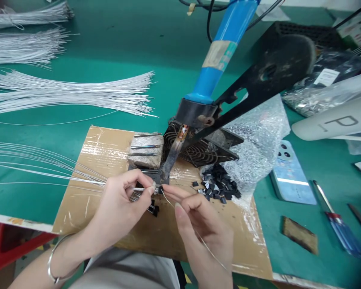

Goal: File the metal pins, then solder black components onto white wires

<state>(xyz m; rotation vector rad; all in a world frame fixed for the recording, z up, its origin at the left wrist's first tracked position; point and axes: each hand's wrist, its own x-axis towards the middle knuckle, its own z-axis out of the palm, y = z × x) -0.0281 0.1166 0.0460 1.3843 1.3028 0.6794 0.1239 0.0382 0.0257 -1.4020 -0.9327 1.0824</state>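
Between the thumb and index finger of my left hand [120, 210], a thin white wire [141, 188] is pinched close to its end. At that end sits a small black piece [160, 190], just under the tip of a blue-handled soldering iron [212, 68] clamped in a black stand [258, 80]. My right hand [206, 224] pinches a thin strand of solder wire [209, 249], which runs across the palm and reaches the black piece. Whether the iron tip touches it, I cannot tell. Several wires with black ends [153, 208] lie below my left fingers.
Cardboard [252, 253] covers the work spot. A pile of black pieces [219, 182] lies right of the iron, near bubble wrap [258, 140] and a round fan grille [195, 150]. White wire bundles [78, 94] lie left. A phone [293, 172] and screwdriver [343, 230] are right.
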